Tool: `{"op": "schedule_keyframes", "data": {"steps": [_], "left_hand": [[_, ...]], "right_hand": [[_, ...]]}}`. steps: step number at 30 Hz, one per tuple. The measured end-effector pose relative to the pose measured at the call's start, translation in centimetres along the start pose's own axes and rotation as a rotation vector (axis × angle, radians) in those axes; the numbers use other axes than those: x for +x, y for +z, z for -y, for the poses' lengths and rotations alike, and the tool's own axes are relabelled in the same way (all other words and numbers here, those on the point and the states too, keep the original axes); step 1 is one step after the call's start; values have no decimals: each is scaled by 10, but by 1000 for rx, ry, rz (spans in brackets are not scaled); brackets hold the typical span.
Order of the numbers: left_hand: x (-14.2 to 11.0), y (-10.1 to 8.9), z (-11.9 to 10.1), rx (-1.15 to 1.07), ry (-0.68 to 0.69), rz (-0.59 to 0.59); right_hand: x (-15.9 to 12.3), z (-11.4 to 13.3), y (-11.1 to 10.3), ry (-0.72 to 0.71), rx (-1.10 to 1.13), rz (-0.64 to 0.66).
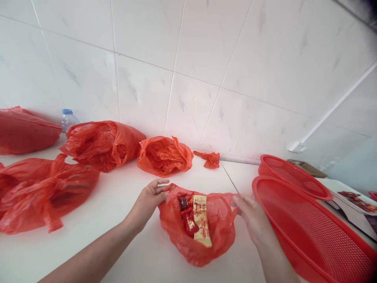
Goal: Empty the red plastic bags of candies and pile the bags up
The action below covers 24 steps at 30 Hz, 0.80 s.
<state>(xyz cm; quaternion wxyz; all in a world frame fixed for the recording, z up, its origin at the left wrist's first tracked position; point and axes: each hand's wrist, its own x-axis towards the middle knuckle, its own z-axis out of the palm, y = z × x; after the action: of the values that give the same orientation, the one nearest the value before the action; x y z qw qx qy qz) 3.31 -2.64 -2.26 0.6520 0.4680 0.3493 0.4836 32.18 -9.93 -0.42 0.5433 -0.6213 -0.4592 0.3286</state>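
Note:
A thin red plastic bag (pixel 200 251) lies on the white table in front of me with its mouth spread wide. Inside it show a gold wrapped packet (pixel 201 220), a small red wrapped sweet (pixel 190 223) and a dark wrapped sweet (pixel 183 202). My left hand (pixel 151 200) pinches the bag's rim at the left. At the opposite side my right hand (pixel 247 208) grips the other edge, its fingers a little blurred.
Red mesh baskets (pixel 312 232) stand to the right, near a white tray (pixel 353 192) with wrapped pieces. Left and behind lie a knotted red bag (pixel 59 184), crumpled red bags (pixel 165 157), a red scrap (pixel 211 160) and a blue-capped bottle (pixel 69 119). A tiled wall (pixel 176 78) borders the table.

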Motion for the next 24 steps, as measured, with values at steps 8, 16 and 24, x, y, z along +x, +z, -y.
{"op": "schedule_keyframes", "data": {"steps": [8, 16, 24], "left_hand": [[5, 33, -88, -4, 528, -112], [-17, 33, -106, 331, 694, -196], [-21, 28, -105, 695, 680, -208]], "right_hand": [[26, 80, -6, -325, 643, -297], [45, 78, 16, -358, 631, -315], [61, 60, 24, -237, 507, -213]]}}
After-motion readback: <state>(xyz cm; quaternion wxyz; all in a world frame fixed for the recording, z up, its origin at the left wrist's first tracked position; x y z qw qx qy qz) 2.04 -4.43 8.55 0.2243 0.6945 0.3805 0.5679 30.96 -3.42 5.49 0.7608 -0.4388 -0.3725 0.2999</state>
